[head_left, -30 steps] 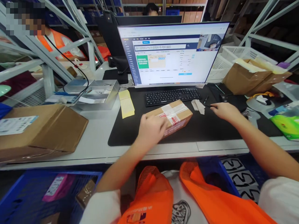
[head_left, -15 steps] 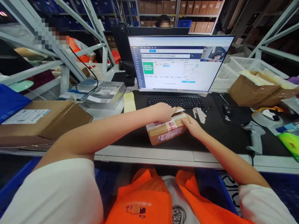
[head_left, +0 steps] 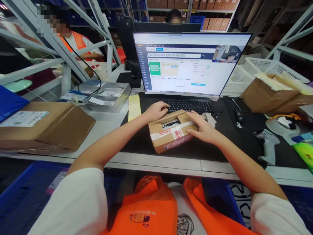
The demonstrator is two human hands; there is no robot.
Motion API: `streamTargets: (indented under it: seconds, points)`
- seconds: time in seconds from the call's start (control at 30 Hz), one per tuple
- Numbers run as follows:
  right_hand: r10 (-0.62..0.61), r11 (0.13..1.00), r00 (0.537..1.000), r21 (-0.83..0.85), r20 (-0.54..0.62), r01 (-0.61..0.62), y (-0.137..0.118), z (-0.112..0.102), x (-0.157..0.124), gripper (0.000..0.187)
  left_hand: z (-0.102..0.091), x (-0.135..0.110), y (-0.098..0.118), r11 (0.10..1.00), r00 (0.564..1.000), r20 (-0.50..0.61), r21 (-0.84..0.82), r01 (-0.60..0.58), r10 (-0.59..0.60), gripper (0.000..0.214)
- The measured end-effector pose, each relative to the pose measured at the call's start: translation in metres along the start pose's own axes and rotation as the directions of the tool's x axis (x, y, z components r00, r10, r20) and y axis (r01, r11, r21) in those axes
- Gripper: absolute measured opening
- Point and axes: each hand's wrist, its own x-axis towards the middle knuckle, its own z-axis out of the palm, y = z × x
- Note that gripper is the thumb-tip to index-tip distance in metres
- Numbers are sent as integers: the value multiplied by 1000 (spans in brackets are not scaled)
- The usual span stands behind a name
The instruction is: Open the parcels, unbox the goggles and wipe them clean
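Nearest, at the bottom of the view, an orange mesh vest [head_left: 151, 209] over a white shirt, with a blue crate [head_left: 22, 195] below the desk's near left edge. Just past the near edge of the black desk mat [head_left: 227, 147], about its middle, a small cardboard box [head_left: 168, 138], banded with white tape printed in red, set slightly askew, top flaps parted on a dark slot. On the box's right end the right hand [head_left: 204, 130], fingers stretched out flat across the top and the tape, laid on rather than clasping, thumb out of sight. At the box's far left corner the left hand [head_left: 156, 112], fingers curled down over the flap's edge and gripping it. Left of the mat, toward the desk's left edge, a large brown carton [head_left: 56, 127] lying flat, white label on top. By the mat's near right corner, a grey handheld scanner [head_left: 267, 143]. Just behind the box, a black keyboard [head_left: 193, 105]; impossible to tell whether touched by the left knuckles. Right of the keyboard, crumpled white paper [head_left: 210, 118], a pen [head_left: 218, 113] and a dark mouse [head_left: 238, 115]. At the mat's far left corner, a yellow label stack [head_left: 134, 107], with a metal tray [head_left: 110, 96] just beyond. Along the far edge, a lit monitor [head_left: 190, 63]. At the far right corner, an open brown carton [head_left: 266, 94] before a white basket [head_left: 264, 67]. Beyond the racking, far left, a co-worker's orange vest [head_left: 78, 40].
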Motion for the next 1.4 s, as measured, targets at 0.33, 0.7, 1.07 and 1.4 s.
streamTargets:
  seconds: [0.33,0.7,1.07,1.4]
  points:
    - [-353,802,919,-563,-177,199,-42,19,-38,17,-21,-95,22,956,952,108,-88,-279,287,45]
    - [-105,953,994,-283,38,111,-48,-10,-70,38,48,-134,3,942,584,-784,1,-335,208,59]
    - [9,942,876,-299,482,155,-52,-26,71,45,95,-208,2,951,796,-591,-301,-71,-128,59]
    - [34,978,976,-192,-217,-77,11,-41,-18,50,85,-168,-16,832,970,-141,-548,91,-200,149]
